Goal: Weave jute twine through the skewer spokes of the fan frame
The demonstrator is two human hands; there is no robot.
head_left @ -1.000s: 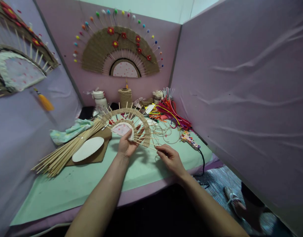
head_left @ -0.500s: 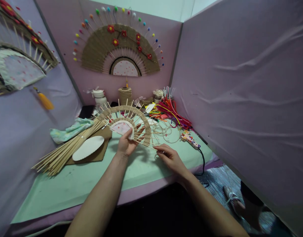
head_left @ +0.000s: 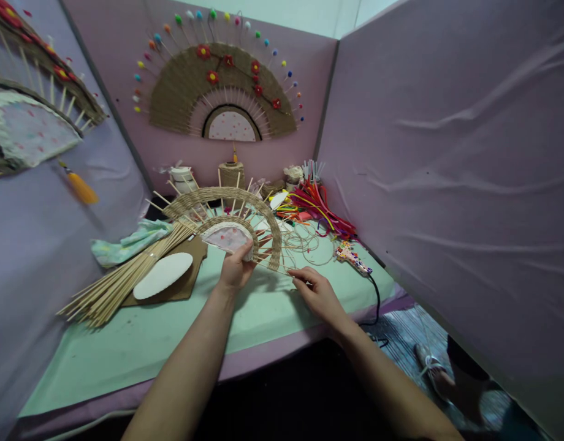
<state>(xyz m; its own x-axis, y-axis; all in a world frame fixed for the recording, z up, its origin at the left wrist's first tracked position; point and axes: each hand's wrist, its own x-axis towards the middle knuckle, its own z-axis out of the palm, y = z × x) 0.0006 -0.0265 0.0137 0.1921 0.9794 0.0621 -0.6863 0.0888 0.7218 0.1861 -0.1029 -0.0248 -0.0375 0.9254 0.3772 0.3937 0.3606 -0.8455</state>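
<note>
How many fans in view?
3: the held fan above the green tabletop; a flowered fan on the back wall; a fan cut off by the frame on the left wall. Others may be hidden.

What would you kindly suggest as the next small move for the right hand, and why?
I'd probably guide the twine around the end stick, since the right hand is closed at that stick's tip, the left hand supports the woven fan, and bare stick ends jut beyond its outer band.
</note>
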